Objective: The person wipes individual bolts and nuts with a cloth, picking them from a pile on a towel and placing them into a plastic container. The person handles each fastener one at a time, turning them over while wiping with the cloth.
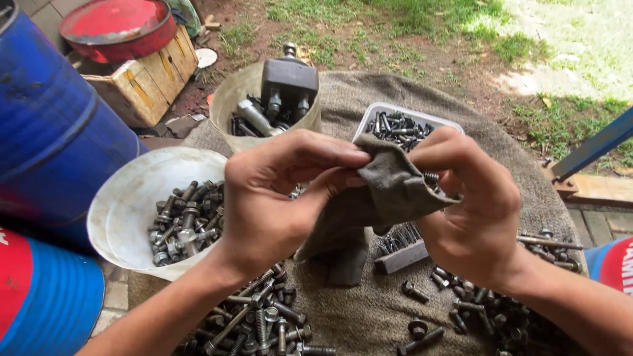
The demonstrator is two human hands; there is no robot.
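**Soft rag, hard bolt: a two-handed wipe at frame centre**

Held up over the middle of the surface (pixel 395 310): a grey rag (pixel 382 198), limp, light, draping freely from the fingers down towards 6 o'clock. Judged soft and easy to bunch, no risk of breakage, best taken by pinching folds rather than a flat edge. Peeking out of the cloth at its 3 o'clock side, the threaded end of a bolt (pixel 430 178); likely steel, so dense for its size, rigid, perhaps oily and slippery, hence better gripped through the fabric.

Left hand (pixel 277 198): back towards the camera, wrist rising from 7 o'clock, thumb and forefinger closed in a pinch on the rag's upper fold, remaining fingers curled under it.

Right hand (pixel 471 211): forearm entering from 4 o'clock, fingers curled and closed round the cloth and the bolt wrapped in it, knuckles uppermost.

Around them: a white bowl (pixel 125 198) of bolts at 9 o'clock; a tan bucket (pixel 227 99) with a dark metal part at 11 o'clock; a clear tray (pixel 369 118) of small fasteners at 12 o'clock, just behind the rag; loose bolts (pixel 264 323) heaped at 7 o'clock and more scattered at 4 o'clock on the burlap covering. Blue drum (pixel 53 118) at far left.
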